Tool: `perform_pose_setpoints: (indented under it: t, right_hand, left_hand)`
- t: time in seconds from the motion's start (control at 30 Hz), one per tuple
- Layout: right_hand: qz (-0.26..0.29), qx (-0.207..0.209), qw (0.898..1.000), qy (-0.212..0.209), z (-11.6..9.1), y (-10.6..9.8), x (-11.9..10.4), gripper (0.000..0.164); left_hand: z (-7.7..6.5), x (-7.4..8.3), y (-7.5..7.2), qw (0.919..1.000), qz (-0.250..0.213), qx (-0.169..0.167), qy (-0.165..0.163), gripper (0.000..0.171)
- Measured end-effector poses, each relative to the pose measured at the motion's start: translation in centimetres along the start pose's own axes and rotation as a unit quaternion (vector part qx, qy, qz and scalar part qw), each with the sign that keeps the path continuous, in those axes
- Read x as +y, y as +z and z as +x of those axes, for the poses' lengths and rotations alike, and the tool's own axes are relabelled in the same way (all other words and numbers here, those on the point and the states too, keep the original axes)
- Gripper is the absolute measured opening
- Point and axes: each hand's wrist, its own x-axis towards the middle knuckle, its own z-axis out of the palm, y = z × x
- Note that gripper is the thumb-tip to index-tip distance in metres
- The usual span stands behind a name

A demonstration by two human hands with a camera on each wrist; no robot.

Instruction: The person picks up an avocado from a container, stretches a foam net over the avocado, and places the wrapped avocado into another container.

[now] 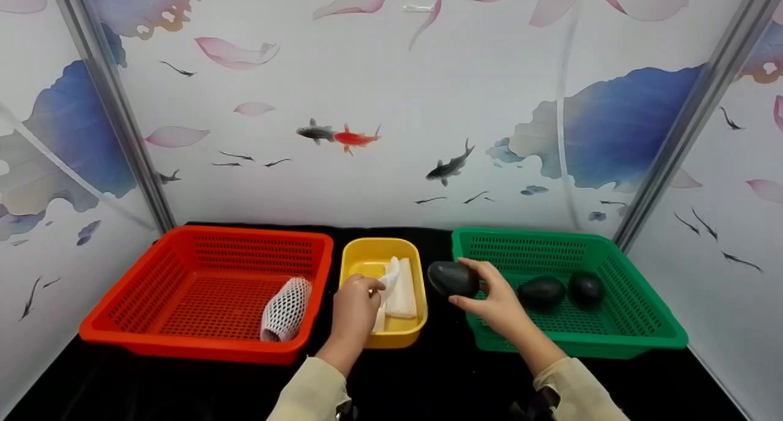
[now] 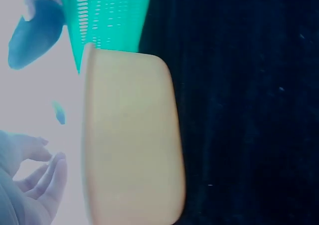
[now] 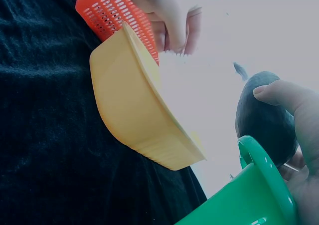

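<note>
A dark oval fruit (image 1: 451, 278) is held up just to the right of the yellow tray (image 1: 393, 340). The right hand (image 1: 498, 301) grasps it, thumb on the near side and fingers behind, on the side away from the yellow tray. Over the left part of the yellow tray, the left hand (image 1: 356, 305) has its fingers bent and pinches a white foam net (image 1: 392, 270) between thumb and fingertips; in the left wrist view glare hides what lies at those fingertips. Inside the yellow tray, toward its right wall, lies another white mesh sleeve (image 1: 402, 295). To the right of the yellow tray stands a green basket (image 1: 630, 346), with two more dark fruits, one (image 1: 542, 293) nearer the yellow tray and one (image 1: 585, 289) farther from it. To the left of the yellow tray is a red basket (image 1: 202, 346); on its side nearest the yellow tray lies a rounded bundle in white netting (image 1: 287, 308). Black cloth (image 1: 428, 384) spreads under the yellow tray, and behind the yellow tray rises a pale panel (image 1: 379, 188) painted with fish, petals and blue leaves
</note>
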Motion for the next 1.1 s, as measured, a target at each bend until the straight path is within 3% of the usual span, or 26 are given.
perform_pose_setpoints:
  t: [0.3,0.57,0.73,0.93,1.1]
  right_hand:
    - [0.007,0.000,1.000,0.003,-0.1,0.0,-0.1,0.072]
    - [0.001,0.002,1.000,0.004,0.0,-0.2,0.0,0.071]
    - [0.001,0.002,1.000,0.007,-0.1,-0.2,0.0,0.070]
    - [0.000,0.003,1.000,0.003,-0.1,-0.1,0.0,0.070]
    - [-0.002,0.001,1.000,-0.002,-0.1,0.0,0.0,0.072]
  left_hand:
    - [0.5,1.0,-1.5,0.9964,-0.066,-0.017,-0.051,0.012]
    - [0.8,1.7,-3.2,0.9859,-0.139,-0.033,-0.088,0.018]
    - [1.0,2.1,-4.0,0.9840,-0.127,-0.076,-0.099,0.011]
    - [1.1,1.9,-4.7,0.9766,-0.108,-0.146,-0.114,0.021]
    - [1.1,1.5,-4.9,0.9801,-0.069,-0.164,-0.088,0.016]
